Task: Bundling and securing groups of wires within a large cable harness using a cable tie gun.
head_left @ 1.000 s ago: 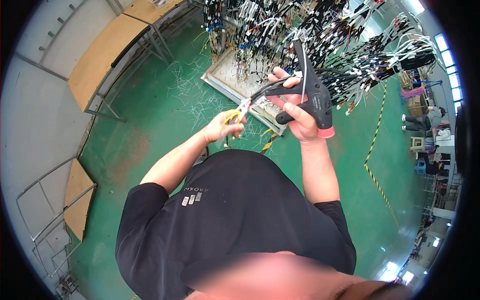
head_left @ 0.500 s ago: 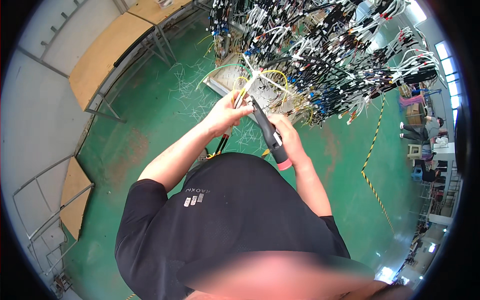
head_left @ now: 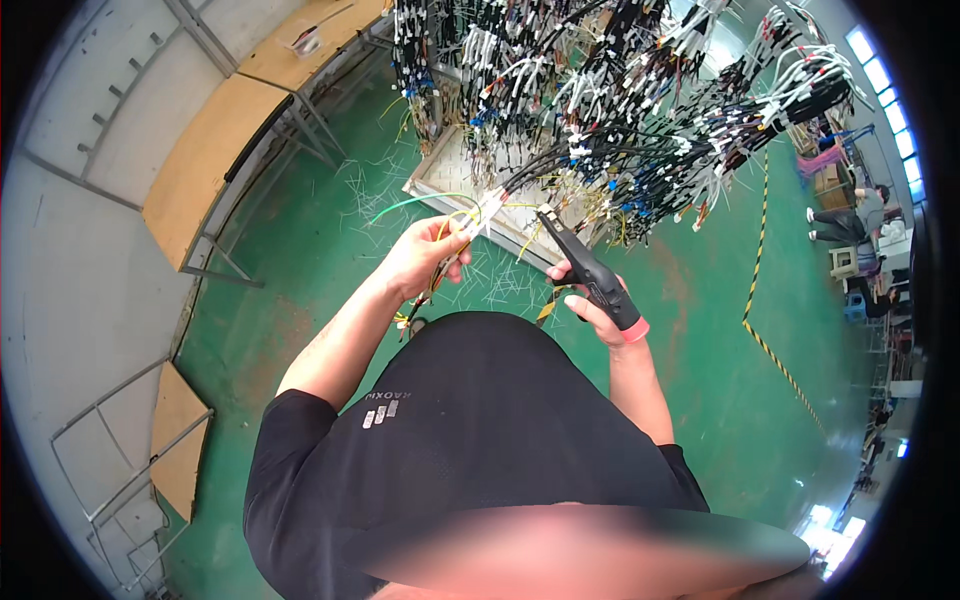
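Out in front of the black shirt (head_left: 490,410), the left hand (head_left: 422,262) has its fingers pinched together on a wire bundle (head_left: 487,207); the right hand (head_left: 600,318) is curled round a black tool (head_left: 592,272), its tip near those wires.

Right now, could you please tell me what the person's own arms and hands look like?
The left hand and right hand are bare, with no gloves. The forearms are uncovered too, below the short black sleeves of a black shirt. No watch shows on either wrist.
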{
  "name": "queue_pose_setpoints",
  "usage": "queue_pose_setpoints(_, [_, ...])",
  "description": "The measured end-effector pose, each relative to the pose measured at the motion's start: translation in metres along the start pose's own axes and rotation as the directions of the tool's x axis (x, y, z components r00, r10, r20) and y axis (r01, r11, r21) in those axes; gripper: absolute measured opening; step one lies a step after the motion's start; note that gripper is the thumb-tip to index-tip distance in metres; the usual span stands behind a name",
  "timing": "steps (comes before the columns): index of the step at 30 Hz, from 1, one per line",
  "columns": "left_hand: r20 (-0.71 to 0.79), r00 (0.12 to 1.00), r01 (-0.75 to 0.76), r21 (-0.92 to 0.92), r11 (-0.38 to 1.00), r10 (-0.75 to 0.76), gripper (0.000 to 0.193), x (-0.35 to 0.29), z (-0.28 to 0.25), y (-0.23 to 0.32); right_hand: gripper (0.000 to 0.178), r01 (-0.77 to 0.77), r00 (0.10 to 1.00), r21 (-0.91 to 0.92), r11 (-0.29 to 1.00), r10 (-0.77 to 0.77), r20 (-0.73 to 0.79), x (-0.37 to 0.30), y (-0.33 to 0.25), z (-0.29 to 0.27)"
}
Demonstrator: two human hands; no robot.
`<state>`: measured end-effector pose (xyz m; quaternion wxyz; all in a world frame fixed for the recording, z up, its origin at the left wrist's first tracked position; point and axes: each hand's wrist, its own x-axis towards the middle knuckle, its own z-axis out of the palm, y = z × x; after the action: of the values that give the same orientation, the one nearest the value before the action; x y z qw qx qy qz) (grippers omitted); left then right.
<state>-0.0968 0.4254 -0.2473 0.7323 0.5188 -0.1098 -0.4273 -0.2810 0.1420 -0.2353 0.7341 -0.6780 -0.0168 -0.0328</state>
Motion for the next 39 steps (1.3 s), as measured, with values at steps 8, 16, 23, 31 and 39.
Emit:
queue_pose_setpoints(8, [-0.053,0.998,-0.028,0.272,0.962,0.044,0.014,0.004,0.032,-0.014,0.042,-0.023,0.999,-0.186,0.982,0.029,0.027,-0.020,-0.034,-0.006])
queue_pose_setpoints(16, [-0.170,0.982,0.153,0.485,0.861,-0.079,0.021,0.015,0.069,-0.009,0.049,-0.100,0.994,-0.185,0.978,0.104,0.015,-0.050,-0.028,-0.017])
queue_pose_setpoints(23, [-0.161,0.932,-0.036,0.850,0.526,0.325,0.024,0.025,0.086,-0.024,0.047,-0.080,0.992,-0.148,0.986,0.064,-0.108,-0.066,-0.022,-0.014])
queue_pose_setpoints(31, [-0.128,0.918,-0.034,0.918,0.394,0.376,0.027,0.024,0.101,-0.015,0.040,-0.054,0.998,-0.370,0.928,0.037,-0.052,-0.061,-0.033,-0.018])
queue_pose_setpoints(39, [-0.098,0.916,-0.062,0.924,0.377,0.390,0.027,0.024,0.101,-0.014,0.037,-0.072,0.995,-0.519,0.852,0.026,-0.095,-0.048,-0.017,-0.006])
